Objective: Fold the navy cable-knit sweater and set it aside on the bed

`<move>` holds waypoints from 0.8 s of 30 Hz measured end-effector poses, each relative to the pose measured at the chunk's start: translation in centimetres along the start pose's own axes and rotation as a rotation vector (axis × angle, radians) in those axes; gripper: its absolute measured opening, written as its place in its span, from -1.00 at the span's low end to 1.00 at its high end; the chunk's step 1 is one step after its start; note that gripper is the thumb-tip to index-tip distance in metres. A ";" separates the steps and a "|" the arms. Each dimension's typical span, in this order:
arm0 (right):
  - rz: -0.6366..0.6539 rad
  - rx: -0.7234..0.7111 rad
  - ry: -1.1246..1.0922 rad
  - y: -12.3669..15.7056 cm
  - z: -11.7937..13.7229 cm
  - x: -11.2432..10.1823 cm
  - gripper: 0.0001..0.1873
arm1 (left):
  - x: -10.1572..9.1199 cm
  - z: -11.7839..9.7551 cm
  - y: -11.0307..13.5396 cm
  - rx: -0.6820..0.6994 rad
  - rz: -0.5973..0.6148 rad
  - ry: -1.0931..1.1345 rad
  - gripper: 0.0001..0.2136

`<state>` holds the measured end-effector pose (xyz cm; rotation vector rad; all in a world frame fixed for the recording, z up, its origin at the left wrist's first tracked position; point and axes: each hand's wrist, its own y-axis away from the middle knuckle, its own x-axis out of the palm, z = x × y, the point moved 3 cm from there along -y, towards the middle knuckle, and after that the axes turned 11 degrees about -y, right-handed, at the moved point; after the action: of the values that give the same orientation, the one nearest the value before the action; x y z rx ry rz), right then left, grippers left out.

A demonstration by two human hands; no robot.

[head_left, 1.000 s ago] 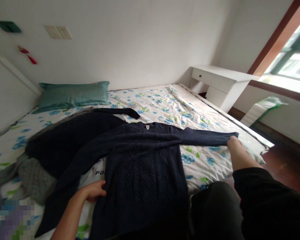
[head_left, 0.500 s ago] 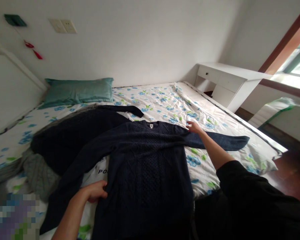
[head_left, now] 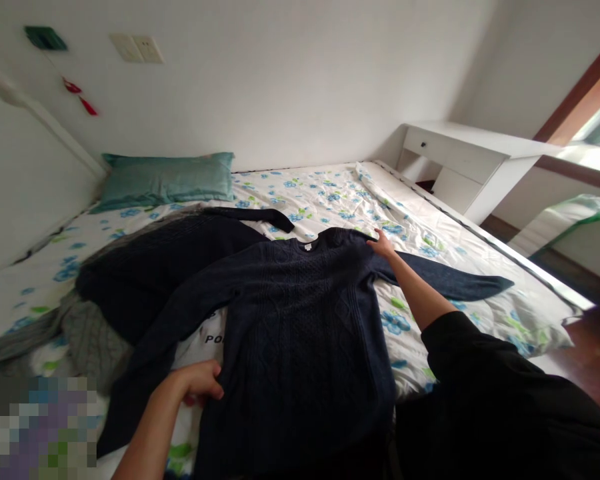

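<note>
- left grip [head_left: 200, 387]: fingers curled shut on the side edge of the dark navy cable-knit sweater [head_left: 300, 333], which lies flat on the floral-sheeted bed [head_left: 330, 193] just right of it
- right grip [head_left: 381, 245]: on the sweater's shoulder, honestly can't tell if it's pinching or pressing

Left hand [head_left: 197, 385] sits low and close, fingers curled shut in a pinch, forearm bare. Right arm's stretched way out front, black sleeve bunched near the elbow, right hand [head_left: 381, 244] flat, palm down.
</note>
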<state>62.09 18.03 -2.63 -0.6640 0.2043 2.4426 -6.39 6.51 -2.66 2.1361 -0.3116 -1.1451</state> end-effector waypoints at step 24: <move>1.131 0.418 -0.567 28.4 -6.5 -8.6 -0.48 | 3.0 -1.6 8.4 0.352 0.539 -0.088 -0.55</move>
<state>54.16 -11.28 -4.08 0.5092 1.0389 3.3068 -2.48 -0.41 1.62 2.0956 -1.1233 -0.9093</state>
